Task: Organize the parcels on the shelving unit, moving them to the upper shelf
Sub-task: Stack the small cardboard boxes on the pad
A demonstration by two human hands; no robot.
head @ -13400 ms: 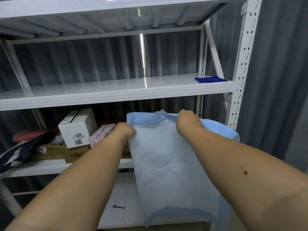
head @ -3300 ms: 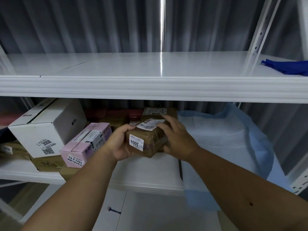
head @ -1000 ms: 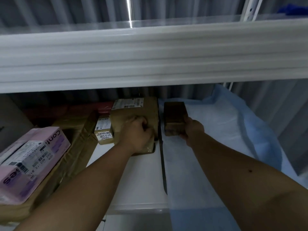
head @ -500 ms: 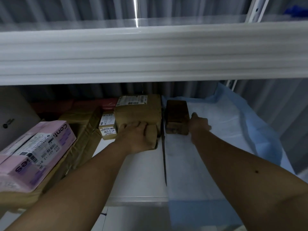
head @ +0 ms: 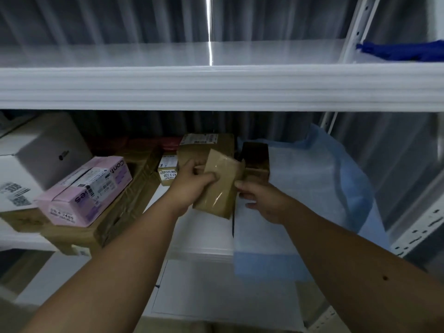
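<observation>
A small brown taped parcel [head: 219, 186] is tilted above the lower shelf [head: 204, 239], gripped by my left hand [head: 192, 186] on its left side. My right hand [head: 259, 200] touches its lower right edge with curled fingers. Behind it stands a larger brown parcel [head: 206, 146] with a white label. A dark brown parcel [head: 255, 159] stands upright on the blue sheet [head: 312, 193]. The white upper shelf [head: 216, 85] runs across above.
On the left lie a pink box [head: 89, 191] on a flat cardboard box [head: 120, 212], a white box [head: 36, 159] and a small labelled parcel [head: 167, 173]. A dark blue cloth [head: 403, 51] lies at the upper shelf's right end, by the white upright post [head: 353, 32].
My left hand has pulled the small brown parcel toward me and lifted it tilted. My right hand left the dark brown parcel and came to the small one. The view has tipped upward.
</observation>
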